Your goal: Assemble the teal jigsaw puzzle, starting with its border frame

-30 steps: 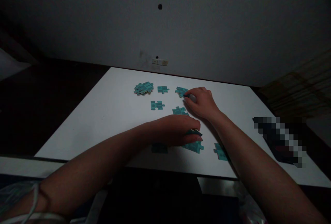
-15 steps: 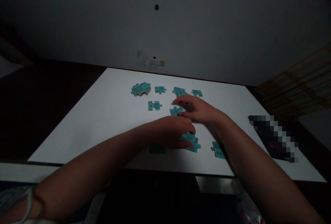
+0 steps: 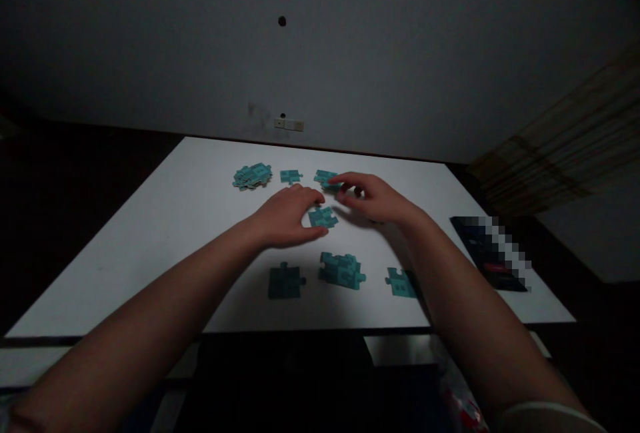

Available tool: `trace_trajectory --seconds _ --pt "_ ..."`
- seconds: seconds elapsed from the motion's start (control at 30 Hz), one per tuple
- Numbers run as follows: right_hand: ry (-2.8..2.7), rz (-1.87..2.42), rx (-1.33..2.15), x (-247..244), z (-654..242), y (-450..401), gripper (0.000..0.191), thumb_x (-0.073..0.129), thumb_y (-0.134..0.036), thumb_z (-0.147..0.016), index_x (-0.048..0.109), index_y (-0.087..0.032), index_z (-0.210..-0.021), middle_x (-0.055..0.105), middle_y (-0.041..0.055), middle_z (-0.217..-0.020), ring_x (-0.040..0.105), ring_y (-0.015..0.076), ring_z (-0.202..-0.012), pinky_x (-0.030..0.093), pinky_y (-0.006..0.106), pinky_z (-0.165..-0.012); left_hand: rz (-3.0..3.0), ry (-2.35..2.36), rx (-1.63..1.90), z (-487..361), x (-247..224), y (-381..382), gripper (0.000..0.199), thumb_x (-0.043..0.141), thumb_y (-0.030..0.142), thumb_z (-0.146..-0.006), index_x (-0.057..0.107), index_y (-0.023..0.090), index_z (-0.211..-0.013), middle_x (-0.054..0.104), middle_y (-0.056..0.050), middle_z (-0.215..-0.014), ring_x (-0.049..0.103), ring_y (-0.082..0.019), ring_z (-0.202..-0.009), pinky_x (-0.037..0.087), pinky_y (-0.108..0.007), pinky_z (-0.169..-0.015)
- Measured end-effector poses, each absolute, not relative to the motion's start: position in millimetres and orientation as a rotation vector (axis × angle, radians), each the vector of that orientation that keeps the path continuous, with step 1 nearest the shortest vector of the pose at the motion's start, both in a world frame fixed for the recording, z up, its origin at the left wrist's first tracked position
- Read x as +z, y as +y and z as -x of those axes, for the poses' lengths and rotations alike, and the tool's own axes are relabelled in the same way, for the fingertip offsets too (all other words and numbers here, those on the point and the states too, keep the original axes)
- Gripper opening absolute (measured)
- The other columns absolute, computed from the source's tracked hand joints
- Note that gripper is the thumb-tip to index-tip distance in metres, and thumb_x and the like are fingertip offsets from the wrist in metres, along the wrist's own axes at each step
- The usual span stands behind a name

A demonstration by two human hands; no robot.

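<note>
In the head view, we are looking over a white worktop [image 3: 175,220]. Near its middle, our left hand [image 3: 289,216] is arching, thumb and fingers spread; right of its middle, our right hand [image 3: 377,198] is curving, fingers parted. A teal puzzle pile [image 3: 253,176] is lying toward the worktop's far left, overlapping pieces [image 3: 343,270] toward its near edge, and a smaller jigsaw section [image 3: 323,217] at its middle, within the left hand's span.

Piled puzzle pieces [image 3: 253,176] partly hidden (overlapping).
</note>
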State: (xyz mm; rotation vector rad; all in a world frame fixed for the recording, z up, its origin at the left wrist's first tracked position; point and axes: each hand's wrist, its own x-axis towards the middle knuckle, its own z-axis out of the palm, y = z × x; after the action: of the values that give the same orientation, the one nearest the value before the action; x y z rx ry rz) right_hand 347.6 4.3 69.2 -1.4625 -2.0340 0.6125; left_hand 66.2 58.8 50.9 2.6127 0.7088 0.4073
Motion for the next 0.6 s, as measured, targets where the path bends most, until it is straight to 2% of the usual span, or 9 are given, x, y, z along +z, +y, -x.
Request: trace_trajectory --seconds 0.1,0.17,0.23,0.3,0.37,0.5,0.6 --pt "-1.931 1.674 0.374 85.7 -382.8 4.6 0.034 0.064 -0.028 -0.099 0.088 -0.025 -0.123 0.087 0.0112 -0.129 0.078 0.0329 -0.115 0.062 0.048 -0.104 -2.581 0.737 0.342 -74.0 47.6 54.0 0.06 0.083 0.052 -0.094 0.073 0.022 -0.146 0.077 -0.018 -0.14 0.069 -0.042 -0.132 0.057 -0.059 -0.113" --pt "-1.982 1.848 0.398 92.2 -400.1 0.8 0.029 0.069 -0.026 -0.095 0.088 -0.024 -0.118 0.087 0.0113 -0.123 0.079 0.0335 -0.112 0.061 0.047 -0.103 -2.537 0.734 0.317 -76.2 46.6 53.1 0.053 0.08 0.047 -0.097 0.075 0.025 -0.144 0.077 -0.016 -0.138 0.071 -0.039 -0.13 0.059 -0.056 -0.111" --pt "-2.065 2.012 0.559 94.6 -407.4 -4.8 0.034 0.082 -0.031 -0.089 0.087 -0.024 -0.122 0.087 0.0123 -0.124 0.08 0.0347 -0.108 0.062 0.046 -0.098 -2.497 0.717 0.314 -76.5 45.5 53.8 0.047 0.078 0.044 -0.098 0.077 0.026 -0.141 0.078 -0.015 -0.136 0.072 -0.037 -0.128 0.059 -0.055 -0.111" --pt "-2.126 2.109 0.676 95.0 -406.2 -9.7 0.053 0.096 -0.04 -0.08 0.085 -0.025 -0.13 0.085 0.0141 -0.132 0.08 0.0373 -0.111 0.063 0.047 -0.098 -2.477 0.687 0.331 -76.0 44.1 55.1 0.047 0.078 0.043 -0.097 0.076 0.027 -0.141 0.078 -0.014 -0.138 0.071 -0.037 -0.13 0.058 -0.056 -0.114" --pt "-2.153 2.164 0.701 95.4 -401.0 -12.0 0.065 0.101 -0.043 -0.075 0.083 -0.026 -0.135 0.083 0.0152 -0.137 0.08 0.039 -0.115 0.063 0.049 -0.101 -2.469 0.65 0.343 -75.5 43.3 55.7 0.05 0.078 0.041 -0.095 0.075 0.027 -0.143 0.076 -0.014 -0.142 0.07 -0.036 -0.133 0.057 -0.055 -0.117" --pt "-2.188 2.159 0.744 93.1 -395.7 -8.9 0.062 0.097 -0.037 -0.077 0.08 -0.025 -0.136 0.084 0.0141 -0.132 0.08 0.0371 -0.113 0.064 0.049 -0.099 -2.446 0.591 0.326 -75.3 45.4 54.0 0.054 0.077 0.035 -0.094 0.072 0.026 -0.147 0.073 -0.014 -0.146 0.071 -0.033 -0.129 0.059 -0.051 -0.115" --pt "-2.213 2.061 0.711 84.8 -399.4 -5.0 0.053 0.096 -0.034 -0.071 0.082 -0.028 -0.122 0.086 0.0112 -0.119 0.081 0.0356 -0.102 0.065 0.048 -0.09 -2.442 0.562 0.345 -75.4 47.5 52.3 0.054 0.075 0.031 -0.095 0.071 0.025 -0.149 0.071 -0.014 -0.147 0.071 -0.031 -0.128 0.06 -0.049 -0.113"
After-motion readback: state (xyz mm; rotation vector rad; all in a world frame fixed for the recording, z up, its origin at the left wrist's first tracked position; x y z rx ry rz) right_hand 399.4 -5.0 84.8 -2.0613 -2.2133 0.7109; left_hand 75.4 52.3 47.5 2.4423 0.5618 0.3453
